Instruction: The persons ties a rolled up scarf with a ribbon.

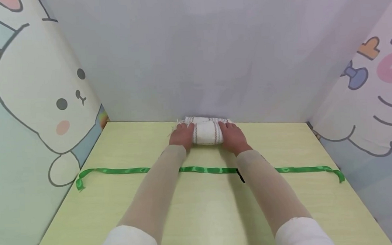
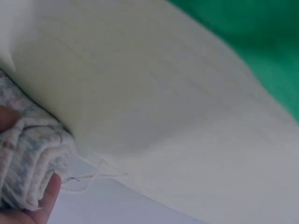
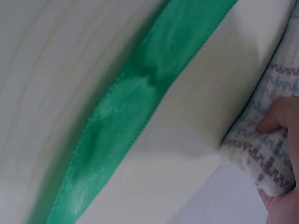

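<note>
A rolled white cloth point(image 1: 205, 132) with thin brown stripes and a fringed edge lies at the back of the table, close to the grey wall. My left hand point(image 1: 182, 135) grips its left end, and my right hand point(image 1: 232, 136) grips the right end. In the left wrist view, the coiled layers of the cloth point(image 2: 37, 158) show between thumb and fingers, with loose threads trailing from it. The right wrist view shows the thumb pressed on top of the woven cloth point(image 3: 266, 149) and fingers around its end.
A green ribbon point(image 1: 208, 170) stretches across the table point(image 1: 200, 211) from side to side, beneath both forearms. A grey wall point(image 1: 193, 63) stands right behind the cloth. Side panels with a cartoon rabbit point(image 1: 41, 93) and a cartoon pig point(image 1: 374, 102) flank the table.
</note>
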Available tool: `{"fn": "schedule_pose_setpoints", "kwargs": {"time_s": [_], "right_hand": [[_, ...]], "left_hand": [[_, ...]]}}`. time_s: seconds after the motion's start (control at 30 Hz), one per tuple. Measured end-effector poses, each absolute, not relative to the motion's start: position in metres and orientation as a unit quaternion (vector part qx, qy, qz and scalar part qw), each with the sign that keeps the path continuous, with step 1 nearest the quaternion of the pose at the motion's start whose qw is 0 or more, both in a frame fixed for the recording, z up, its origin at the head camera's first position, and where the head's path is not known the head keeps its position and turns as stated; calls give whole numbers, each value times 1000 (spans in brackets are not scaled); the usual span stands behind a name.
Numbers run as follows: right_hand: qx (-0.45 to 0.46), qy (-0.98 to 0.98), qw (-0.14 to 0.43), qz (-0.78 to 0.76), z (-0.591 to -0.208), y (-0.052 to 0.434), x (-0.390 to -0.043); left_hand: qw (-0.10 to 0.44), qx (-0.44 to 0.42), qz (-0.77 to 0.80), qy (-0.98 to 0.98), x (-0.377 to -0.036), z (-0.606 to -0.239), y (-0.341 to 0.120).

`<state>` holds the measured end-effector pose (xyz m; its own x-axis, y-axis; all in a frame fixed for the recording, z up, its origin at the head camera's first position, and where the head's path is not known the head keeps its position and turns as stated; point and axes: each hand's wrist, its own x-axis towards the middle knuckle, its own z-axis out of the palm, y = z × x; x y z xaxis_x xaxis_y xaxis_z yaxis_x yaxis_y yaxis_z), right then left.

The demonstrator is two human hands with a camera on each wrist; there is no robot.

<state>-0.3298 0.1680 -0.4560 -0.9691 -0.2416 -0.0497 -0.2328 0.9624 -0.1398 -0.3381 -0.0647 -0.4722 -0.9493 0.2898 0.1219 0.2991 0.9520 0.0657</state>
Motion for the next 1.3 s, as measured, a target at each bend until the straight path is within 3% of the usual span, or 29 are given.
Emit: {"fn": "schedule_pose_setpoints", "kwargs": {"time_s": [1.3], "right_hand": [[-160,984,-76,-35,-424,156,-310]], "left_hand": [[128,-200,-29,-971,-327,-433,-97]]}}
